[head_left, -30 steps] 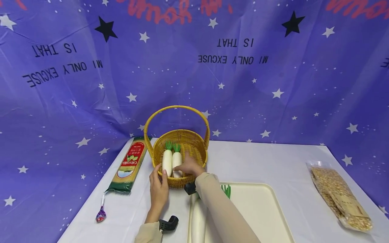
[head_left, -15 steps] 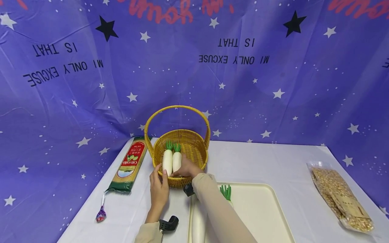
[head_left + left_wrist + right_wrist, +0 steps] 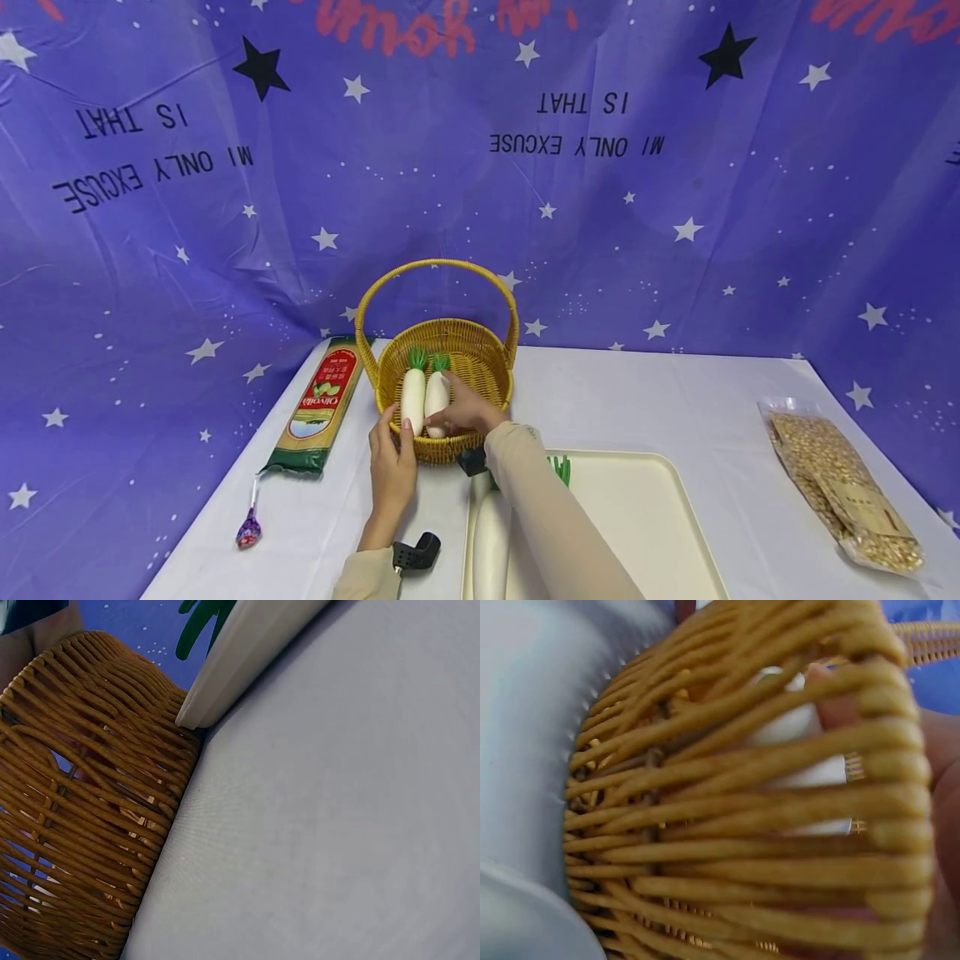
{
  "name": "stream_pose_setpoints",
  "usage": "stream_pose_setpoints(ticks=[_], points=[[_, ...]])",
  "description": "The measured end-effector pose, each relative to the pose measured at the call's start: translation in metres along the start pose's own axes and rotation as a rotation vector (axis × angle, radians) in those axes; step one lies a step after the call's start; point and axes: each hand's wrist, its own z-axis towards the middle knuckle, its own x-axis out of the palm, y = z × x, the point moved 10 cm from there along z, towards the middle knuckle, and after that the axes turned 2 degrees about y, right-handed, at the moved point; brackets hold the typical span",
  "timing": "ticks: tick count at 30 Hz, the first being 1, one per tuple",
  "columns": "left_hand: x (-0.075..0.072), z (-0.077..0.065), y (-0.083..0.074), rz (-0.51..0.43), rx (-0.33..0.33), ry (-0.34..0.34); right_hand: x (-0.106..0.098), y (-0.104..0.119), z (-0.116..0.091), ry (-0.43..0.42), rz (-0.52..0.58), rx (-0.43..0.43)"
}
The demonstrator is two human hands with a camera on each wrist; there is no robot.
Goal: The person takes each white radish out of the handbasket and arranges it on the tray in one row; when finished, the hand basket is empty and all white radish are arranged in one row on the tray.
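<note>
A yellow wicker basket (image 3: 442, 450) with a tall hoop handle holds two white radishes with green tops, side by side. My left hand (image 3: 392, 471) grips the basket's front-left rim, its thumb close to the left radish (image 3: 412, 400). Inside the basket, my right hand (image 3: 468, 408) grips the right radish (image 3: 437, 392), with the thumb across its lower part and a finger near its leafy top. In the right wrist view, woven strands (image 3: 780, 817) partly hide white radish and fingers behind them. The left wrist view shows the basket's wall (image 3: 90, 787) close up.
A cream tray (image 3: 637, 517) stands in front to the right, bearing a larger white radish (image 3: 491, 546) and green leaves (image 3: 560, 468) partly hidden by my right sleeve. Left lie a pasta packet (image 3: 318, 408) and a lollipop (image 3: 249, 529); far right, a bag of kernels (image 3: 840, 483).
My right thumb dips toward the right radish's lower end, then lifts back across it. That radish's leafy top shifts slightly right. My left hand stays at the rim.
</note>
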Motion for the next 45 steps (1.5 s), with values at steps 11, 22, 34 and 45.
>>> stream_pose_setpoints(ticks=[11,22,34,45], points=[[0.001,0.0,0.001,-0.008,-0.007,0.009,0.005,-0.002,0.003,0.135,0.116,-0.002],[0.003,0.001,-0.001,-0.012,-0.009,0.017,0.002,0.006,-0.005,0.217,0.228,-0.076],[0.002,0.002,0.0,-0.017,-0.006,0.005,-0.013,0.018,-0.026,0.195,0.446,-0.201],[0.001,0.002,0.0,-0.019,-0.006,0.002,-0.05,0.007,-0.097,0.24,0.373,-0.339]])
